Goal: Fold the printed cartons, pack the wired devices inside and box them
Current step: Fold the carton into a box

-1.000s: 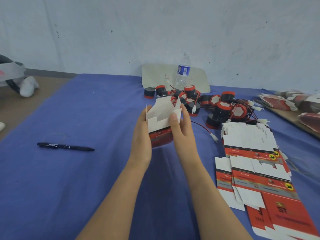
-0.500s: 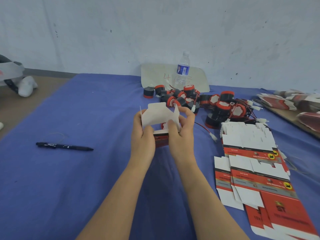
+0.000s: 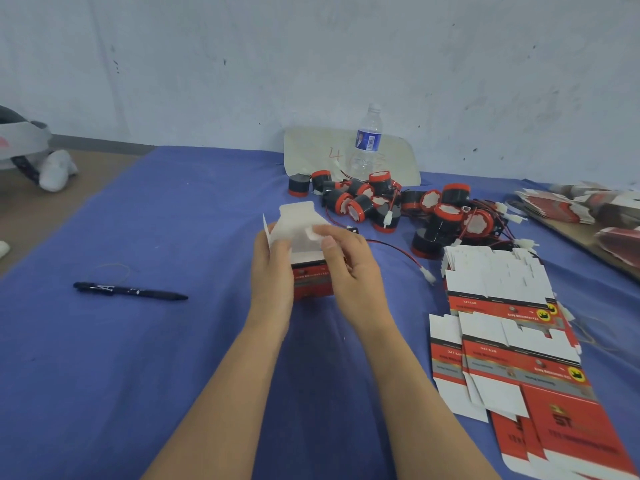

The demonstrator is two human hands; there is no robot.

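Far left, off the blue cloth (image 3: 138, 375) and on a brown surface (image 3: 52, 209): a white and grey strapped gadget (image 3: 20, 143), only partly in shot. On the cloth, well left of the hands, a black pen (image 3: 130, 291) lying flat, tip pointing right.

Centre of shot: a red printed carton (image 3: 311, 282), upright, white flaps raised at its open top and blurred. Impossible to tell whether resting on the cloth or held just above it. On its left side, the left hand (image 3: 272, 275), fingers curled round behind the carton, thumb up against a white side flap. On its right side, the right hand (image 3: 353, 271), thumb and forefinger pinching a white top flap.

Behind, leaning on the pale wall (image 3: 311, 64), a rounded cream card (image 3: 311, 150) marked with a red "4". Just in front of it, a clear water bottle (image 3: 367, 143), upright, blue label.

Right of the carton and further back, a heap of wired devices (image 3: 446, 216): round, black with red rims, red and black leads tangled among them. One lead trailing out across the cloth to a white plug (image 3: 427, 276) just right of the right hand.

Nearer the camera on the right, overlapping flat cartons (image 3: 502, 323), unfolded, red print and white flaps. Far right, more flattened cartons (image 3: 588, 206) piled on a brown board (image 3: 581, 237).
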